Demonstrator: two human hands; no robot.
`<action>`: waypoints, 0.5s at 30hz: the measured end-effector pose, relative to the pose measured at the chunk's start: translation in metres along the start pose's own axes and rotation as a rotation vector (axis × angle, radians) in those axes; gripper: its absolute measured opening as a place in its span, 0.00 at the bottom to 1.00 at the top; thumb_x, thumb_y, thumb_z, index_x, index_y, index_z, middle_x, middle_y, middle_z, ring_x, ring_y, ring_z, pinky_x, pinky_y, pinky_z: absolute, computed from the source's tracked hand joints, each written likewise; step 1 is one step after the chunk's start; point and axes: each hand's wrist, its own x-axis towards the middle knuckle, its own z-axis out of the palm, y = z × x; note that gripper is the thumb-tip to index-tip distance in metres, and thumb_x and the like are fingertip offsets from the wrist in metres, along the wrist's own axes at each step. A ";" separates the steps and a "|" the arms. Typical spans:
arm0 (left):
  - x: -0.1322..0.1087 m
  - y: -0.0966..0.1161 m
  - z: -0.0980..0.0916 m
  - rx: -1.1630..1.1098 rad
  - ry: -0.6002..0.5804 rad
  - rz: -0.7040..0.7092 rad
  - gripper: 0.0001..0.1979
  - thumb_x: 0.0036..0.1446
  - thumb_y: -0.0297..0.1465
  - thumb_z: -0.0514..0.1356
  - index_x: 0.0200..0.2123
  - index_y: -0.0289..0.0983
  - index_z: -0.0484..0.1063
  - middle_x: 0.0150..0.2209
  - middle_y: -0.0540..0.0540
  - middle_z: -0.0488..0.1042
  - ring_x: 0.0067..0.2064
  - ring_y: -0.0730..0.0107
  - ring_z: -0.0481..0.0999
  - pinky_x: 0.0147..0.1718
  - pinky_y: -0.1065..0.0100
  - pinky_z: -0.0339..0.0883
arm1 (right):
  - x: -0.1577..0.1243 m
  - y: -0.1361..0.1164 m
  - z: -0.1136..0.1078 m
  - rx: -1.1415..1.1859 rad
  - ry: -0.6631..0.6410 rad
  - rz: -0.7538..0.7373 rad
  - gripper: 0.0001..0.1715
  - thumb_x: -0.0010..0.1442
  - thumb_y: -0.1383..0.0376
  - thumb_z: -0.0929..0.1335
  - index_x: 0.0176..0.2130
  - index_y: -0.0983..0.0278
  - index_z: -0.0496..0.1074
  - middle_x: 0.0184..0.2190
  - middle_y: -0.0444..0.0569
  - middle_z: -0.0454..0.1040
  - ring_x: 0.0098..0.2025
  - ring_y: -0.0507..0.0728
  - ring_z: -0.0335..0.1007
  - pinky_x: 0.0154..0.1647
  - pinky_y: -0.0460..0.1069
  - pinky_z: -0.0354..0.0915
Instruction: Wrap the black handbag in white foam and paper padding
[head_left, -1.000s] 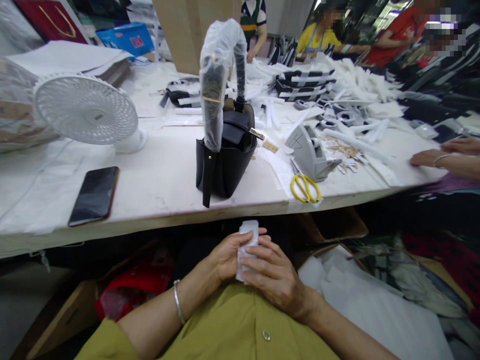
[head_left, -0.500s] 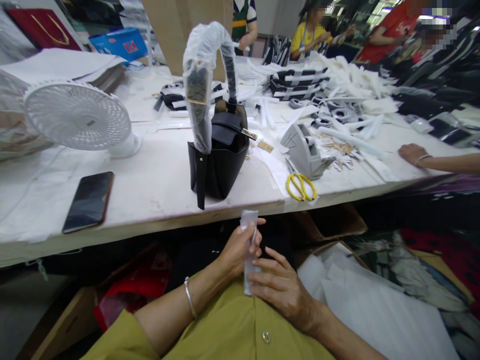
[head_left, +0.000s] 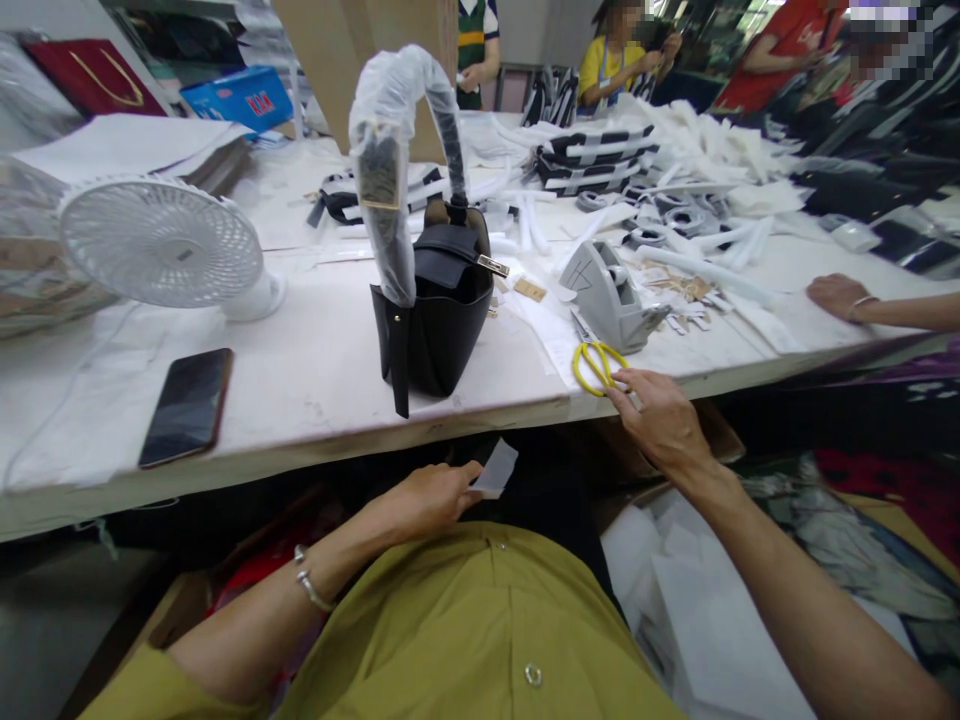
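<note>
My left hand (head_left: pixel 424 498) rests in my lap below the table edge, pinching a small white strip of foam sheet (head_left: pixel 495 470). My right hand (head_left: pixel 660 420) reaches up to the table's front edge, and its fingers touch the yellow-handled scissors (head_left: pixel 596 365) lying there. A black handbag (head_left: pixel 435 315) stands upright on the white table (head_left: pixel 315 370) just ahead of me. Its handle (head_left: pixel 397 140) is wrapped in clear plastic film.
A white desk fan (head_left: pixel 161 240) and a dark phone (head_left: pixel 187 405) lie to the left. A grey tape dispenser (head_left: pixel 607 295) sits behind the scissors. White foam strips and black straps (head_left: pixel 600 160) cover the far table. Another person's hand (head_left: pixel 836 295) rests at right. Foam sheets (head_left: pixel 720 620) fill a box below.
My right hand has let go of the white strip and moved up and right to the scissors. The left hand has lowered a little, still holding the strip.
</note>
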 end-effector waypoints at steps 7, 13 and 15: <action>-0.029 -0.022 -0.011 -0.470 -0.051 -0.062 0.22 0.64 0.49 0.52 0.44 0.36 0.71 0.22 0.55 0.58 0.22 0.77 0.52 0.20 0.73 0.48 | 0.035 -0.004 0.006 -0.190 -0.363 0.166 0.20 0.61 0.66 0.66 0.52 0.69 0.70 0.39 0.60 0.79 0.41 0.67 0.76 0.40 0.55 0.67; -0.045 -0.021 -0.020 -0.923 -0.130 -0.087 0.29 0.62 0.48 0.57 0.58 0.34 0.65 0.18 0.60 0.50 0.18 0.80 0.40 0.15 0.74 0.34 | 0.072 0.000 0.011 -0.109 -0.449 0.349 0.38 0.47 0.69 0.72 0.57 0.70 0.68 0.33 0.61 0.79 0.31 0.67 0.76 0.28 0.52 0.58; -0.050 -0.017 -0.028 -1.022 -0.156 -0.085 0.27 0.64 0.45 0.57 0.59 0.35 0.65 0.17 0.61 0.49 0.17 0.81 0.39 0.14 0.75 0.34 | 0.076 0.011 0.012 0.027 -0.344 0.376 0.40 0.41 0.71 0.74 0.55 0.73 0.71 0.31 0.62 0.79 0.27 0.64 0.74 0.26 0.52 0.56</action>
